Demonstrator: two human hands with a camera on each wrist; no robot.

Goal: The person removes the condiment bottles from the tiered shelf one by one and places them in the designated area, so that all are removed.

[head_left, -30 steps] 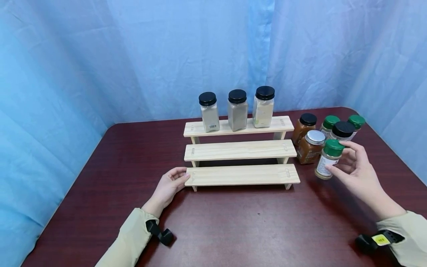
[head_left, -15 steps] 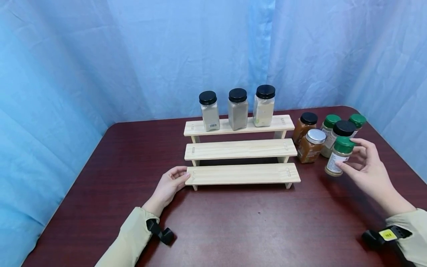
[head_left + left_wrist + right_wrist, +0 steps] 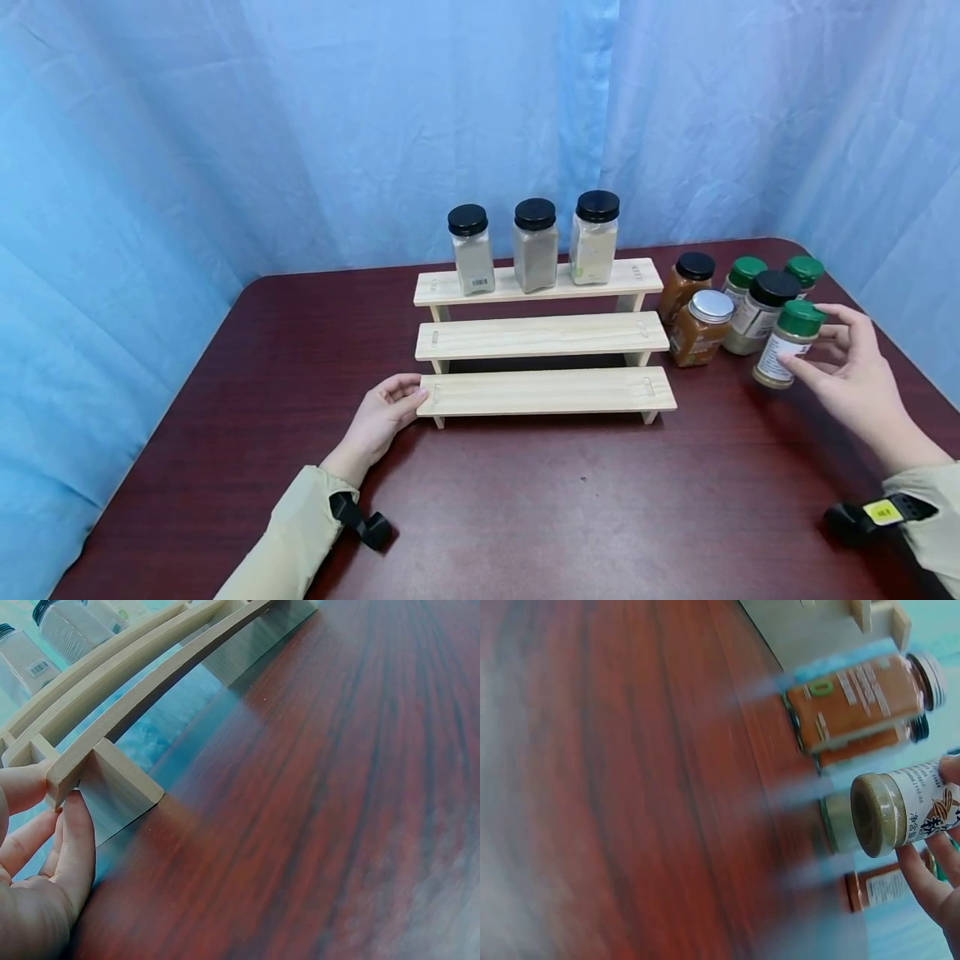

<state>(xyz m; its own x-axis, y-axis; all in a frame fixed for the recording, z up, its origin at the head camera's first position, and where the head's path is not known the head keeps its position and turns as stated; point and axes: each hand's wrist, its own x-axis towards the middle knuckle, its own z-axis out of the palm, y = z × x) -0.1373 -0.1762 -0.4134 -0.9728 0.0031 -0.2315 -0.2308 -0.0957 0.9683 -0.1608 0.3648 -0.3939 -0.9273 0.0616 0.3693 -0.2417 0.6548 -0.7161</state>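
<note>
My left hand (image 3: 381, 417) pinches the left end of the lowest board of a three-step wooden rack (image 3: 547, 392); in the left wrist view thumb and fingers (image 3: 76, 847) meet at the board's end. On the right, my right hand (image 3: 851, 379) grips a green-capped spice jar (image 3: 783, 350) with a white label, thumb on the near side. The right wrist view has the jar's base (image 3: 874, 817) off the table and tilted. Just left of it stand a silver-lidded brown jar (image 3: 699, 333) and a black-lidded jar (image 3: 752, 321).
Three black-lidded jars (image 3: 536, 250) stand along the rack's top board. Behind the held jar are a brown jar with a black lid (image 3: 684, 287) and two green-capped jars, one (image 3: 745, 275) left of the other (image 3: 805, 271). Blue curtains (image 3: 420, 125) surround the dark red table (image 3: 525, 517).
My right hand has carried the green-capped spice jar to the right and slightly back, uncovering more of the black-lidded jar. The left hand stays on the rack.
</note>
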